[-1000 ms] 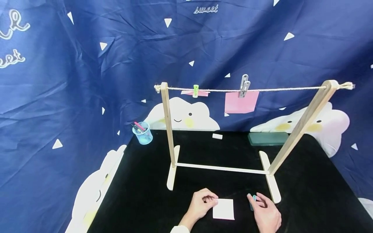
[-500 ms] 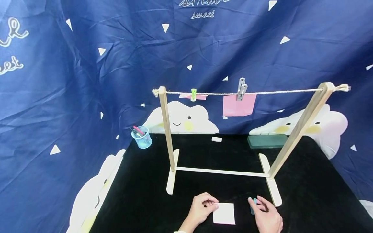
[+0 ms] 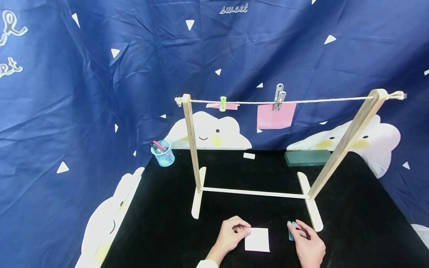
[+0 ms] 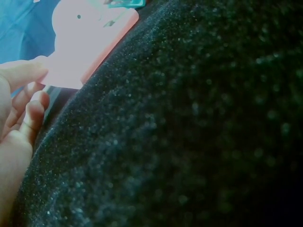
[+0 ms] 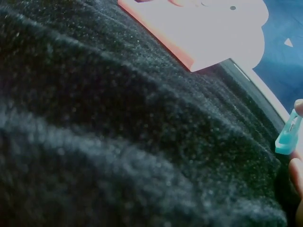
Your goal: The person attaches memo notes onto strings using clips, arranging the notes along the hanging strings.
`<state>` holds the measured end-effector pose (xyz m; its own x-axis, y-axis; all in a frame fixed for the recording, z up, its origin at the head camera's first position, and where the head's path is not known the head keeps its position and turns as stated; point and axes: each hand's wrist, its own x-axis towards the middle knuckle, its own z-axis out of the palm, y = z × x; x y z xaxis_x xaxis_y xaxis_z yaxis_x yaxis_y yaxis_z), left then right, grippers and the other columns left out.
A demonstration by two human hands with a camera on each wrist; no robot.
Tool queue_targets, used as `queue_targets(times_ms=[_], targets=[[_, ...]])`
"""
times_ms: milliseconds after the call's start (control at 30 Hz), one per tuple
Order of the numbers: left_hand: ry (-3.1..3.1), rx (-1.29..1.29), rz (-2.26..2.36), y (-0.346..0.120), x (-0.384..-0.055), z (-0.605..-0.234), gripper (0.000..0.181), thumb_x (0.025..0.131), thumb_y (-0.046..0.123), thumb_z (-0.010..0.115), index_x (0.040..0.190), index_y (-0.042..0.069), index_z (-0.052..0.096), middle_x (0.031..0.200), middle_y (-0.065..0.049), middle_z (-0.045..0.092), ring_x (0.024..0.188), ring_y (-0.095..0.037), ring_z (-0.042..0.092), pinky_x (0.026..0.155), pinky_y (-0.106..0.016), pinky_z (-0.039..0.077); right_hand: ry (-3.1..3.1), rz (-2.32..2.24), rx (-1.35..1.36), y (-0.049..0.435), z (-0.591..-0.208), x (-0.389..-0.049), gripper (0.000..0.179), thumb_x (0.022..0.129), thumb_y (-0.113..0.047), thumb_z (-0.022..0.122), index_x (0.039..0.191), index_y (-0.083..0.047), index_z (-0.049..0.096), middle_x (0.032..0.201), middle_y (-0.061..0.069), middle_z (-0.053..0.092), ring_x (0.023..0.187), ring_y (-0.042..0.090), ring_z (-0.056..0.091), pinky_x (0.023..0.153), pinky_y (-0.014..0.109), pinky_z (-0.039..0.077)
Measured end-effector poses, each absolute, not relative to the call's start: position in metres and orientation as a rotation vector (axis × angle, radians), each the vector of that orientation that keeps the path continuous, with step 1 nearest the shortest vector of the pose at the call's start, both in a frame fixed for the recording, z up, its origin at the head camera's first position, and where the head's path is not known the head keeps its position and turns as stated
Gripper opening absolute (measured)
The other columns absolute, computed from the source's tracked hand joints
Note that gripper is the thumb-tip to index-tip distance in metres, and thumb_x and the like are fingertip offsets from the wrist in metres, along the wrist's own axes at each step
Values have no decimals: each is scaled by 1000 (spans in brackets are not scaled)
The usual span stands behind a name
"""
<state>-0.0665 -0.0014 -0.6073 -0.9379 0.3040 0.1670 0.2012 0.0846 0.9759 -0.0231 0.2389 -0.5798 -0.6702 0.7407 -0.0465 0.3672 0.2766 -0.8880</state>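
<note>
My left hand (image 3: 230, 234) pinches the upper left edge of a square paper note (image 3: 257, 240), white on top with a pink edge. In the left wrist view, thumb and fingertips close on a corner of the note (image 4: 71, 66). To the right of the note, my right hand (image 3: 307, 242) pinches a teal clothespin (image 3: 291, 231) by its handle end, the other end pointing toward me. The clothespin (image 5: 286, 139) shows at the right edge of the right wrist view, apart from the paper.
Ahead stands a wooden frame (image 3: 254, 192) with a string (image 3: 318, 100). From it hang pink notes (image 3: 276, 117) under a grey clothespin (image 3: 279, 98) and a green one (image 3: 222, 104). Behind are a pen cup (image 3: 165, 156), a white block (image 3: 249, 156) and a dark green case (image 3: 307, 158).
The right hand has turned the teal clothespin slightly, so more of it shows. The left hand and the note stay put. The head view tilts a little.
</note>
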Motion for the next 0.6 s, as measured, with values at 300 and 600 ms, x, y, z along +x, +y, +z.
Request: queue_targets(times_ms=[300,600], targets=[[2267,528,2012,-1,-66,-606,9,83,2,79,91,7,77,83,-16,68,68,4,55,63,-13,50,-2147,1403,-975,239,-578,-23,43,76,-40,88,108,-13,79,69,-37,64,61,-21,56,70,4,34],[2259,532,2055,-1,-67,-605,10,82,0,79,91,3,77,82,-18,69,67,4,54,60,-13,49,-2167,1431,-954,241,-577,-22,44,77,-39,87,111,-12,78,70,-42,60,62,-22,56,67,5,36]])
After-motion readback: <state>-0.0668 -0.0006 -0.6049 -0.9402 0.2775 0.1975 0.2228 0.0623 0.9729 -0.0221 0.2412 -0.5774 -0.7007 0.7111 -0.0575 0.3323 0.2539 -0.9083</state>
